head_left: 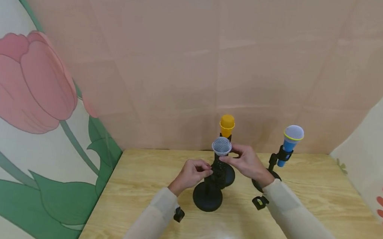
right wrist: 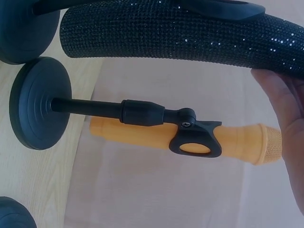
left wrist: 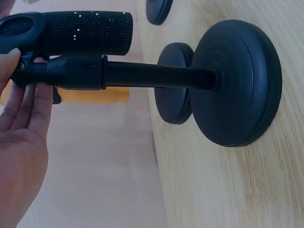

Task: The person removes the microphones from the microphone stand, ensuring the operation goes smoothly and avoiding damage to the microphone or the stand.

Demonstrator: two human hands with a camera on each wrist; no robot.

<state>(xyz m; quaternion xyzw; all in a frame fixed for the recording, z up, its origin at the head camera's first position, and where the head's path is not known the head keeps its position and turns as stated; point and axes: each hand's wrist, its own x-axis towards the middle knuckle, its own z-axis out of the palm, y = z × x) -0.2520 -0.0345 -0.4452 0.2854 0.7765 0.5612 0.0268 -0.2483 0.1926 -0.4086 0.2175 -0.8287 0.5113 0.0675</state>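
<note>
A microphone with a silver mesh head (head_left: 221,146) and a black glittery body (right wrist: 156,35) sits in the clip of a black stand, head up and tilted. My right hand (head_left: 247,162) holds it just below the head, thumb and fingers on either side. Lower down, my left hand (head_left: 191,175) grips the stand at the joint under the clip, as the left wrist view shows with thumb and fingers around the joint (left wrist: 21,73). The stand's round base (left wrist: 237,85) rests on the table.
Behind stands a yellow-orange microphone (head_left: 227,125) in a second black stand (right wrist: 40,102). To the right, a blue microphone with a pale head (head_left: 290,141) leans in a third stand. The wooden table (head_left: 132,190) meets a pinkish wall (head_left: 168,76) at the back.
</note>
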